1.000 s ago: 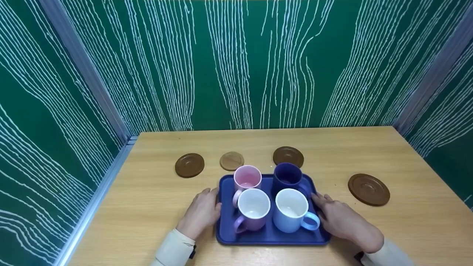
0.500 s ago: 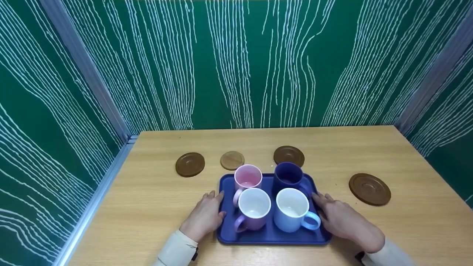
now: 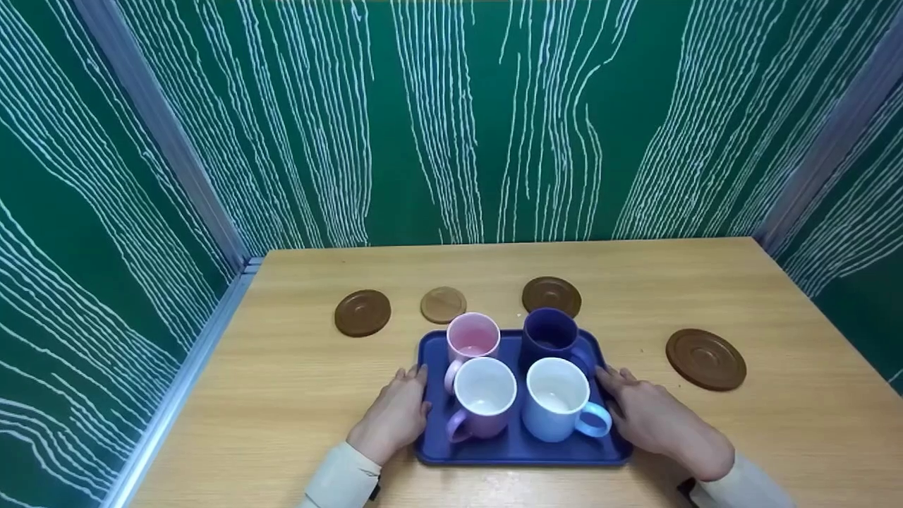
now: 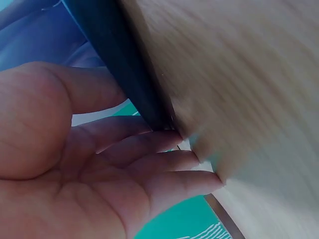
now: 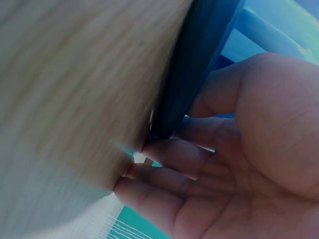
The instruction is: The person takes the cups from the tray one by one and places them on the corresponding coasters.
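A dark blue tray lies on the table, bearing mugs in two rows. At its back are a pink mug and a navy mug; in front stand a purple mug and a light blue mug, both white inside. My left hand grips the tray's left side, thumb against the rim. On the opposite side my right hand holds the edge in the same way. Both wrist views show fingertips down at the tabletop beside the tray wall, with the thumb against that wall on the right.
Behind the tray lie a brown saucer, a small lighter wooden disc and another brown saucer, partly covered by the navy mug. One more brown saucer is at the right. Green panels with white lines enclose the table.
My left hand has shifted slightly right and its fingers have come onto the tray's left rim. The right hand, tray and mugs look unmoved.
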### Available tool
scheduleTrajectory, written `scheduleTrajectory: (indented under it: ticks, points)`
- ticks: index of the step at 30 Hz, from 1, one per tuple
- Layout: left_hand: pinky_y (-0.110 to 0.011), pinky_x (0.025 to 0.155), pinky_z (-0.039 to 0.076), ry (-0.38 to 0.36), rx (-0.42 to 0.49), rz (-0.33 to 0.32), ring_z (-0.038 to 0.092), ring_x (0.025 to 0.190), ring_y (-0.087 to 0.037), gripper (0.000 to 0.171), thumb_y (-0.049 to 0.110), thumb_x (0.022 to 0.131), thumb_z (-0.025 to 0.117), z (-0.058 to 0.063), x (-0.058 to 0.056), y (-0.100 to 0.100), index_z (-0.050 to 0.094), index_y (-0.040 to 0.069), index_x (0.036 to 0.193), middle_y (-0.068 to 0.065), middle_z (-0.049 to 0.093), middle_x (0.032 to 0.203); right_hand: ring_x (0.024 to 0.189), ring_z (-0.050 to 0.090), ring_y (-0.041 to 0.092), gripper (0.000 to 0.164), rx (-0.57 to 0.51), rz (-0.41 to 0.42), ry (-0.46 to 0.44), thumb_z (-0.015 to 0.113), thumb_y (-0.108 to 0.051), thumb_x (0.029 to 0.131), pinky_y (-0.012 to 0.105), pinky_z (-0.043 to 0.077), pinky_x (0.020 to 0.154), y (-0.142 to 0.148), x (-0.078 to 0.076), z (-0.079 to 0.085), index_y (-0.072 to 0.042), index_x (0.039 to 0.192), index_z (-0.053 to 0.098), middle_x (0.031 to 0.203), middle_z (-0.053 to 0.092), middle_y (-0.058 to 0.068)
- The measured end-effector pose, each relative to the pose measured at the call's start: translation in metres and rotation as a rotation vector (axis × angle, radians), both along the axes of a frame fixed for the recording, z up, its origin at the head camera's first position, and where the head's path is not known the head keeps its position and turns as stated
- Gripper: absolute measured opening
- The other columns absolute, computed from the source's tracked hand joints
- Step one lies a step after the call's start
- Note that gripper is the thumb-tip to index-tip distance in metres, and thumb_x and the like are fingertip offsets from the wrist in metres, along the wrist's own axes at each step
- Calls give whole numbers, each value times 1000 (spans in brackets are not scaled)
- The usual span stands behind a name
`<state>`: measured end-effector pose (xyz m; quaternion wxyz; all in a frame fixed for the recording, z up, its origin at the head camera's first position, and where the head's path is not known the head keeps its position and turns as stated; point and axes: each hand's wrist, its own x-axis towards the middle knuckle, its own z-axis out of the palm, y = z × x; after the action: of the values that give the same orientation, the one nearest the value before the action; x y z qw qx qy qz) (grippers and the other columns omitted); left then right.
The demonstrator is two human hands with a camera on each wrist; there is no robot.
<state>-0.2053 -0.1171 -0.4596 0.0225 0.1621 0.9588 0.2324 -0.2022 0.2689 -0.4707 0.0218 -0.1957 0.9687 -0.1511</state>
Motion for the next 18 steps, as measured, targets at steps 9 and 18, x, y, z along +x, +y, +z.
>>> scheduleTrajectory:
  ticks: [9, 18]
  points:
    - [-65, 109, 43, 7, -21, 4, 47, 135, -58, 54, 4, 96, 66, 0, 0, 0, 49, -15, 144, -33, 51, 147, 133, 50, 55, 57, 9, -3, -28, 63, -14, 97, 67, 46, 103, 0, -1, 2, 6, 149, 50, 146, 51, 35]
    - [-65, 109, 43, 3, -31, 3, 46, 135, -59, 53, 4, 97, 64, -1, 1, 0, 50, -15, 144, -33, 50, 149, 133, 50, 56, 57, 14, -16, -40, 62, -15, 98, 71, 44, 101, 0, -1, 3, 3, 150, 49, 145, 51, 36]
